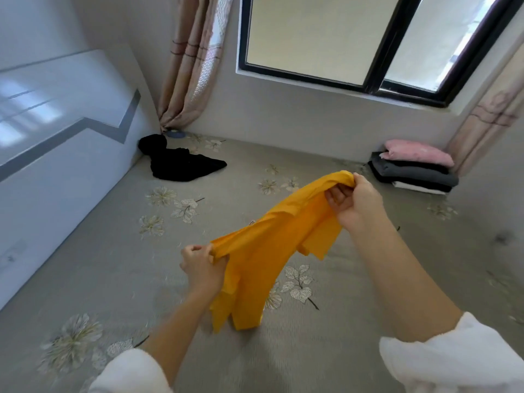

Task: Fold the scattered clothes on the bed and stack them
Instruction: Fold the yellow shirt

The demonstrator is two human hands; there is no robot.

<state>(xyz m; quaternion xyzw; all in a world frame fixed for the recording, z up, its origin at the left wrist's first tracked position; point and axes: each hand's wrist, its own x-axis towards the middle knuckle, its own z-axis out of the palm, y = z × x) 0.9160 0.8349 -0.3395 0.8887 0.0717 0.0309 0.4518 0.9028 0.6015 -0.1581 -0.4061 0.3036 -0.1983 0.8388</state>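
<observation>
Yellow shirt hangs unfolded, both hands gripping it: left hand, right hand. Folded stack waits; black garment remains scattered on the bed.

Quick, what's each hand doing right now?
Left hand: grips the yellow shirt.
Right hand: grips the yellow shirt too.

Pretty clearly a bedroom in someone's home. Most of the shot is a bed with a grey flower-print cover. A glossy white headboard with a grey zigzag stripe runs along the bed's left side. Past the bed's far edge there's a dark-framed sliding window, with 1 pinkish curtain at each far corner. A stack of folded clothes sits on the bed's far right corner, and a crumpled black garment lies at its far left.
</observation>
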